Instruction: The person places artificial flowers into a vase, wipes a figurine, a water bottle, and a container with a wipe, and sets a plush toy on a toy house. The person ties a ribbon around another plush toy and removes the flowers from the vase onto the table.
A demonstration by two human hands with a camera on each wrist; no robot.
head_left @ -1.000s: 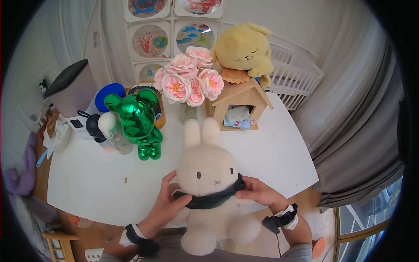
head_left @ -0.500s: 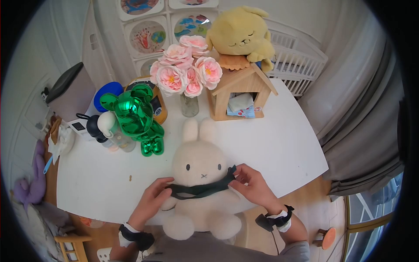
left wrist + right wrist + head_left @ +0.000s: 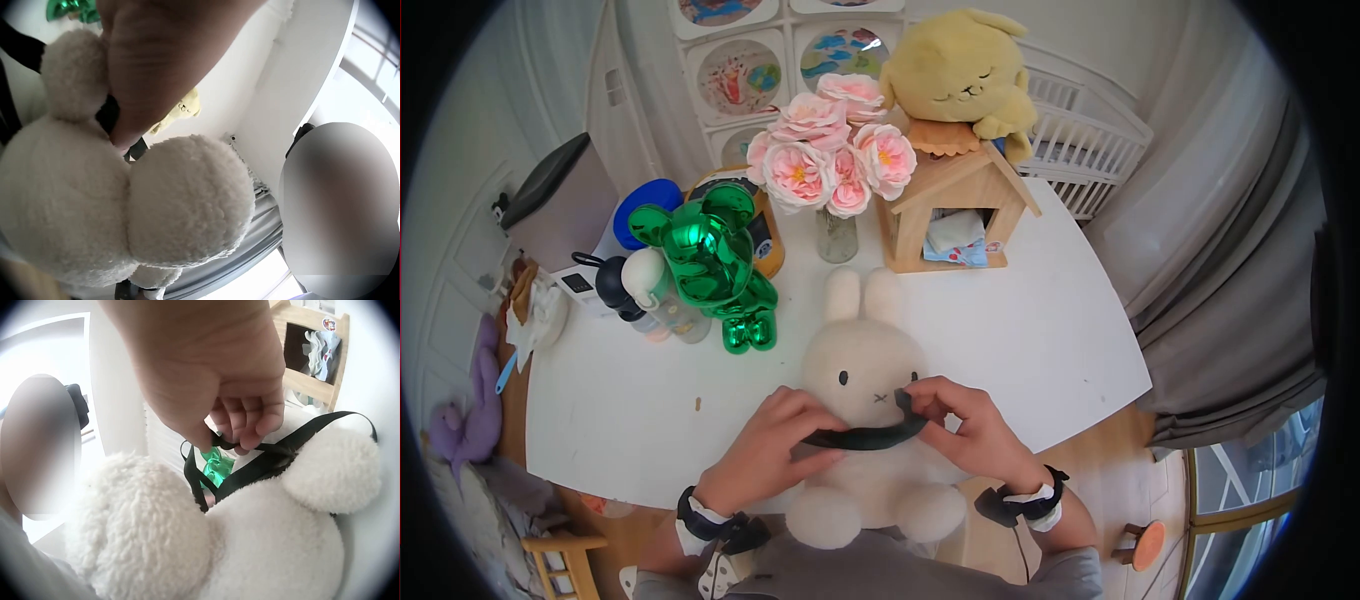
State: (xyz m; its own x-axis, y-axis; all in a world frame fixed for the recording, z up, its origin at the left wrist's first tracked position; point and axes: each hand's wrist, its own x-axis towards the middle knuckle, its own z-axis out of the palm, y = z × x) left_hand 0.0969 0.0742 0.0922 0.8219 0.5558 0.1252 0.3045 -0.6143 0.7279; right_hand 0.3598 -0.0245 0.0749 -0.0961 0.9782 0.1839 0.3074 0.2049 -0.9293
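Note:
A cream plush bunny [image 3: 862, 350] sits upright at the table's near edge, facing the person. A black ribbon [image 3: 870, 438] crosses its neck below the mouth. The right hand [image 3: 975, 430] pinches the ribbon's right part between thumb and curled fingers, lifting it up beside the bunny's cheek. In the right wrist view, the ribbon [image 3: 250, 478] loops around the bunny's arm side and runs up to the fingertips. At the bunny's other side, the left hand [image 3: 765, 455] has the ribbon between its bent fingers and thumb. The left wrist view hides most of those fingers behind the wrist.
On the white table [image 3: 1040, 340] stand a shiny green bear figure [image 3: 710, 255], bottles [image 3: 615, 285], a glass vase [image 3: 837, 237] of pink flowers and a wooden house [image 3: 940, 220]. A yellow plush [image 3: 950, 75] lies on the house roof. An orange stool [image 3: 1148, 545] is on the floor.
The left hand has moved inward over the ribbon, its fingers bending around it. The right hand has shifted slightly left with its ribbon part. The view has tilted down.

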